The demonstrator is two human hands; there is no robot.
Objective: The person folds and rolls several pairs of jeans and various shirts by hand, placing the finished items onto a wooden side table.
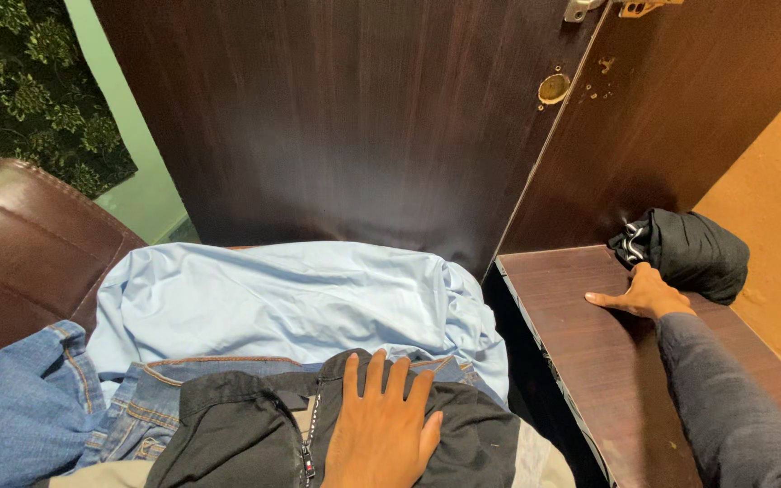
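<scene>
Resting hand (left): the left hand (pixel 381 425) lies flat, fingers spread and palm down, on a black garment (pixel 237 434) at the near middle of the scene; it presses on the cloth and grasps nothing.
Reaching hand (right): the right hand (pixel 645 295) stretches to the far right, palm down, fingers open, its fingertips touching a rolled dark bundle (pixel 691 251); it is not closed around it.
Sleeve: a grey sleeve (pixel 734 407) covers the right forearm, running from the near right corner up to the wrist.
Black garment: it lies on top of the clothes pile, a zip and a small tag showing just left of the left hand.
Blue jeans: the denim (pixel 47 398) sits under and left of the black garment, spilling to the near left.
Light blue shirt: it (pixel 282 298) is spread out farther back, beyond the jeans.
Rolled dark bundle: it rests at the far end of a dark wooden shelf (pixel 589 361), close to the orange wall (pixel 779 208) on the right.
Backdrop: a dark wooden door (pixel 336 126) stands upright behind the pile.
Left edge: a brown leather cushion (pixel 20 244) borders the clothes.
</scene>
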